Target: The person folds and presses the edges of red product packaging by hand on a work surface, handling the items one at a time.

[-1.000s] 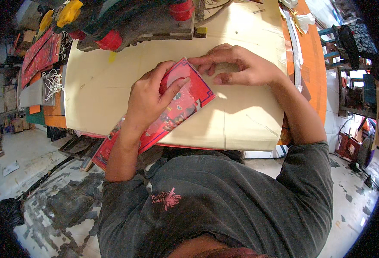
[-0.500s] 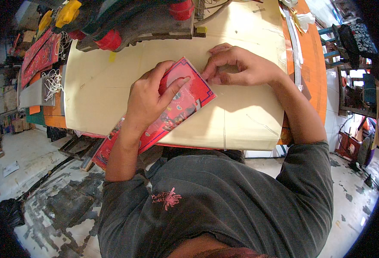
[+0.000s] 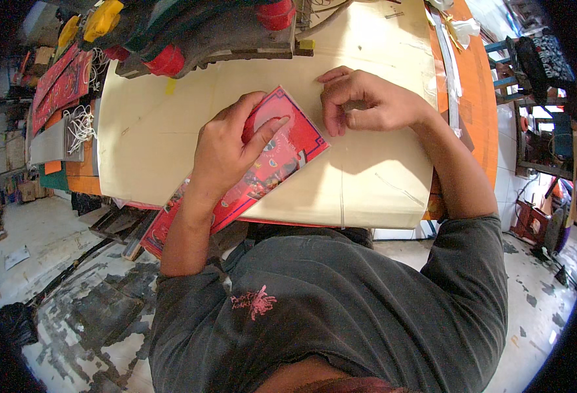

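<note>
A long, flat red printed board [image 3: 278, 167] with a dark blue patterned border and a glossy face lies slanted across the near part of the table, its lower end jutting past the front edge. My left hand [image 3: 229, 141] grips its upper part, thumb on top of the face and fingers round the far side. The left forearm hides some of the board's lower half. Just right of the board's upper corner hovers my right hand [image 3: 370, 101], fingers bent and a small gap between thumb and forefinger, with nothing visible in it.
Pale sheeting covers the table [image 3: 380, 164]. A dark machine with red feet [image 3: 166, 61] stands at the back left. More red printed pieces [image 3: 59, 92] and a grey stack with white cords [image 3: 80, 128] are at the left. A metal strip [image 3: 452, 85] runs along the right edge.
My right hand has drawn slightly right, away from the board's upper edge, and its thumb and forefinger have changed position. The left hand and the board have stayed put.
</note>
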Tool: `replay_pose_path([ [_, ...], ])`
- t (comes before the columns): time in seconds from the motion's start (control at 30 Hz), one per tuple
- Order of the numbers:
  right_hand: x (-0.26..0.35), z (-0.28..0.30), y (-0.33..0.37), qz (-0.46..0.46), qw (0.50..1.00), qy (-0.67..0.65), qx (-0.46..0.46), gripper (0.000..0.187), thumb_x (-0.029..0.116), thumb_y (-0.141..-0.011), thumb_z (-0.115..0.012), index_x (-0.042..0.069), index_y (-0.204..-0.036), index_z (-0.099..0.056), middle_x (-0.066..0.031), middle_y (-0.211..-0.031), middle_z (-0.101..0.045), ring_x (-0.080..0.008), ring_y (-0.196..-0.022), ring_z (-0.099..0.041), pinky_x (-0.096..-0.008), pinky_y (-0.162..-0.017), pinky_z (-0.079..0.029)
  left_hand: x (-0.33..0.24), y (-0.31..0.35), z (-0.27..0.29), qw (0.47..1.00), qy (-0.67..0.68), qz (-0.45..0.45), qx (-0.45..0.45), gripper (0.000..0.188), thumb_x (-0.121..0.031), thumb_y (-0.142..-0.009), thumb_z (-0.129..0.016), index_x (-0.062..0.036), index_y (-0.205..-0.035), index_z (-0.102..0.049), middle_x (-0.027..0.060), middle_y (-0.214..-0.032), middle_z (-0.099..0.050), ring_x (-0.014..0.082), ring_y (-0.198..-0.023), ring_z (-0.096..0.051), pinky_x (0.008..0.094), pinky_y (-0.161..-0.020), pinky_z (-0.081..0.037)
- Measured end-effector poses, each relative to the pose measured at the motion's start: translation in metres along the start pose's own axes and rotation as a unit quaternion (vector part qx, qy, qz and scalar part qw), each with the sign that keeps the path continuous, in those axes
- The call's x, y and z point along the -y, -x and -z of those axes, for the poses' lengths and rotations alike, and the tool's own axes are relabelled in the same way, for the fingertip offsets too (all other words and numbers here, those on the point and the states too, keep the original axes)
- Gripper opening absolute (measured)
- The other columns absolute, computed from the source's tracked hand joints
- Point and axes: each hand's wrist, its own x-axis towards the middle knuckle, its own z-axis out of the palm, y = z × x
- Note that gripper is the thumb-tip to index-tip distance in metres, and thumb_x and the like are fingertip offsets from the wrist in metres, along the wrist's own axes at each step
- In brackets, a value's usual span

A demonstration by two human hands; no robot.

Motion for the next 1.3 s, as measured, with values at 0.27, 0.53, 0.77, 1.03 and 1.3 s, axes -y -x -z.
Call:
replay_pose_path([
  [0.27, -0.003, -0.001, 0.004, -0.058, 0.987, -0.132, -0.065, 0.021, 0.020, -0.083, -0.063, 0.000, -0.087, -0.069, -0.0060, -0.086, -0.069, -0.0197, -0.087, -0.067, -0.0345, -0.090, -0.053, 0.002, 0.006, -0.013, 0.989, -0.051, -0.133, -0.031, 0.048, -0.038, -0.098, -0.080, -0.0037, -0.131, -0.069, 0.0209, -0.106, -0.077, 0.0395, -0.090, -0.076, 0.0480, -0.080, -0.060],
  [0.53, 0.002, -0.011, 0.004, -0.074, 0.963, -0.208, -0.157, 0.030, 0.016, -0.093, -0.065, -0.005, -0.114, -0.072, -0.0099, -0.108, -0.074, -0.0197, -0.102, -0.071, -0.0319, -0.094, -0.054, -0.019, 0.024, -0.024, 0.972, -0.083, -0.217, 0.046, 0.046, -0.039, -0.098, -0.077, -0.0057, -0.129, -0.069, 0.0153, -0.098, -0.075, 0.0356, -0.088, -0.075, 0.0480, -0.082, -0.061],
  [0.77, 0.009, -0.019, -0.003, -0.073, 0.936, -0.334, -0.090, 0.062, 0.041, -0.103, -0.069, -0.006, -0.143, -0.064, -0.0173, -0.131, -0.074, -0.0260, -0.121, -0.071, -0.0410, -0.108, -0.054, -0.039, 0.026, -0.032, 0.926, -0.140, -0.344, 0.072, 0.046, -0.038, -0.096, -0.075, -0.0080, -0.130, -0.070, 0.0065, -0.099, -0.070, 0.0250, -0.097, -0.073, 0.0401, -0.087, -0.061],
  [1.03, 0.028, -0.033, 0.001, -0.152, 0.924, -0.340, 0.089, 0.092, 0.069, -0.104, -0.059, -0.007, -0.155, -0.053, -0.0213, -0.146, -0.066, -0.0315, -0.135, -0.064, -0.0464, -0.119, -0.046, -0.062, 0.023, -0.060, 0.882, -0.093, -0.453, 0.088, 0.042, -0.023, -0.093, -0.067, -0.0038, -0.131, -0.068, 0.0055, -0.094, -0.066, 0.0219, -0.089, -0.072, 0.0369, -0.079, -0.061],
  [1.3, 0.037, -0.040, -0.003, -0.204, 0.937, -0.235, 0.158, 0.068, 0.047, -0.111, -0.062, -0.006, -0.152, -0.057, -0.0172, -0.143, -0.068, -0.0253, -0.135, -0.061, -0.0419, -0.121, -0.043, -0.098, 0.014, -0.107, 0.858, -0.007, -0.513, 0.027, 0.034, -0.018, -0.086, -0.068, 0.0016, -0.113, -0.068, 0.0080, -0.082, -0.069, 0.0259, -0.076, -0.072, 0.0385, -0.065, -0.057],
])
